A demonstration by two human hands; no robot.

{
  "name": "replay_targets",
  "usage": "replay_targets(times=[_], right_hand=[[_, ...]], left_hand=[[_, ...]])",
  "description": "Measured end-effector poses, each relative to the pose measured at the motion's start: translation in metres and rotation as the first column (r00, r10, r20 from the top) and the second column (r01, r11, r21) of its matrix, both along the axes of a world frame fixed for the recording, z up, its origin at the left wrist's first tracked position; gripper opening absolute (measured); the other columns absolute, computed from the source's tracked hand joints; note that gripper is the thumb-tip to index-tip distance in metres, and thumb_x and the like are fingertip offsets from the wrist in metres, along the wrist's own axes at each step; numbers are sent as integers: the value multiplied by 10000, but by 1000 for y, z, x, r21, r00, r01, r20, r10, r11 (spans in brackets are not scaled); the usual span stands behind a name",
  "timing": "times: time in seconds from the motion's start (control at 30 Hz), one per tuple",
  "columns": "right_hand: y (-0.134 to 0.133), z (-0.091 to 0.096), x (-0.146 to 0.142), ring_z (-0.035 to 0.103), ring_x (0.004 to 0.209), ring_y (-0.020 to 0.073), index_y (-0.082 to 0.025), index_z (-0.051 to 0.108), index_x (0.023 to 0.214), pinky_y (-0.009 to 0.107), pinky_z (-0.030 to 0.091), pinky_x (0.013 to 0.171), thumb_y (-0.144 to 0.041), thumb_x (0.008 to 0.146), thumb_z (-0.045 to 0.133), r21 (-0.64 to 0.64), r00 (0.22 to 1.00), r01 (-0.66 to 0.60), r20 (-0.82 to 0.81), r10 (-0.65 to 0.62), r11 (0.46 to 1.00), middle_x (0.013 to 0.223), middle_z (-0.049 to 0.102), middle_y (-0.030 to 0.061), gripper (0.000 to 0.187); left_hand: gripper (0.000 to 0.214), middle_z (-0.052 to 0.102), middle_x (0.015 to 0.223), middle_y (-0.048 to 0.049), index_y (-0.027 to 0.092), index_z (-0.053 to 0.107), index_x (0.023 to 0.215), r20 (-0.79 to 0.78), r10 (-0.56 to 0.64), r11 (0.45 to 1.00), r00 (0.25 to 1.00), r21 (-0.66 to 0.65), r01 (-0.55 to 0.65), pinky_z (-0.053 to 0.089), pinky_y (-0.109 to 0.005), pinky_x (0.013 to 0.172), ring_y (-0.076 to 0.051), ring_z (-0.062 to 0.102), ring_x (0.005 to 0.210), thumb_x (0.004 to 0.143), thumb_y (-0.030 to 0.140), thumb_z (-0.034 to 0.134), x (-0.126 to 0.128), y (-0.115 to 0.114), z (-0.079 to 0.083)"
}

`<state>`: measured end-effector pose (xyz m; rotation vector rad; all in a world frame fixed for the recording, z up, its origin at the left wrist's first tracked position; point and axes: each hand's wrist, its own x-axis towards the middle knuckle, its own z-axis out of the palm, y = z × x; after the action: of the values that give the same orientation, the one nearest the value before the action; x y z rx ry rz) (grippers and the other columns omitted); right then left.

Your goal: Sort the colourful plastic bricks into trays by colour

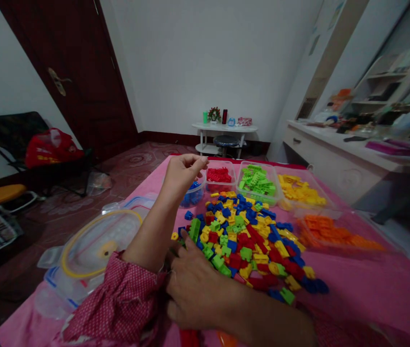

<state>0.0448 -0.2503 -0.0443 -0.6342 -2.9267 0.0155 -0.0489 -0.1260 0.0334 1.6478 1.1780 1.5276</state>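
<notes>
A heap of mixed bricks (251,246) in red, yellow, blue and green lies on the pink tablecloth (363,284). My left hand (182,172) reaches out over a clear tub of blue bricks (194,193), fingertips pinched together; what they hold is hidden. My right hand (194,284) lies low at the heap's near left edge. Its forefinger is stretched toward an upright green brick (194,229), and the other fingers are hidden under my left forearm. Behind the heap stand clear tubs of red bricks (220,175), green bricks (257,180) and yellow bricks (300,189).
A tub of orange bricks (331,234) sits at the right. Clear lids, one round with a yellow rim (96,246), lie at the table's left edge. Around the table are a white desk (338,154), a small white side table (224,130), a dark door (78,72) and a chair with a red bag (51,147).
</notes>
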Motion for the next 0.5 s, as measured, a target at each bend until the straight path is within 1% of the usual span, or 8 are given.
replay_targets(times=[0.1, 0.2, 0.27, 0.33, 0.43, 0.5], right_hand=[[11, 7, 10, 473, 1025, 295, -156, 709, 878, 543, 143, 1046, -371, 763, 544, 39, 994, 104, -41, -103, 994, 946, 632, 127, 294], [20, 15, 28, 461, 1040, 277, -149, 690, 873, 516, 107, 1075, -365, 768, 549, 38, 974, 212, -93, -208, 977, 967, 609, 113, 278], [26, 19, 42, 451, 1058, 273, -158, 681, 845, 508, 116, 1079, -358, 770, 552, 19, 957, 270, -117, -266, 963, 981, 602, 106, 249], [35, 22, 57, 458, 1049, 265, -165, 670, 830, 507, 149, 1069, -331, 782, 541, 12, 934, 338, -130, -334, 941, 986, 599, 103, 216], [49, 26, 81, 498, 988, 261, -166, 659, 821, 541, 168, 1053, -304, 785, 540, 24, 893, 439, -121, -434, 898, 923, 607, 102, 186], [54, 28, 95, 503, 1016, 281, -159, 653, 910, 570, 178, 1043, -255, 771, 550, 36, 859, 503, -134, -495, 864, 974, 608, 120, 198]], left_hand=[[328, 656, 674, -42, 110, 666, 734, -29, -21, 1000, 999, -13, 20, 392, -183, 463, -75, 517, 505, 722, 433, 612, 4, 3, -6], [327, 643, 650, -41, 112, 662, 714, -60, -38, 999, 997, -37, 36, 389, -181, 468, -79, 510, 509, 725, 434, 609, 8, 5, -10], [322, 639, 650, -40, 113, 661, 711, -80, -51, 998, 995, -47, 47, 387, -183, 478, -80, 504, 517, 736, 427, 595, 10, 5, -12], [316, 628, 637, -36, 112, 661, 709, -94, -62, 997, 994, -52, 57, 383, -188, 488, -82, 498, 524, 746, 415, 579, 12, 5, -14], [315, 598, 595, -17, 113, 654, 694, -115, -84, 996, 990, -48, 79, 368, -199, 498, -85, 491, 524, 752, 410, 565, 16, 5, -17], [321, 571, 564, -3, 114, 644, 673, -134, -99, 994, 986, -48, 94, 353, -202, 495, -84, 481, 512, 756, 412, 559, 17, 6, -20]])
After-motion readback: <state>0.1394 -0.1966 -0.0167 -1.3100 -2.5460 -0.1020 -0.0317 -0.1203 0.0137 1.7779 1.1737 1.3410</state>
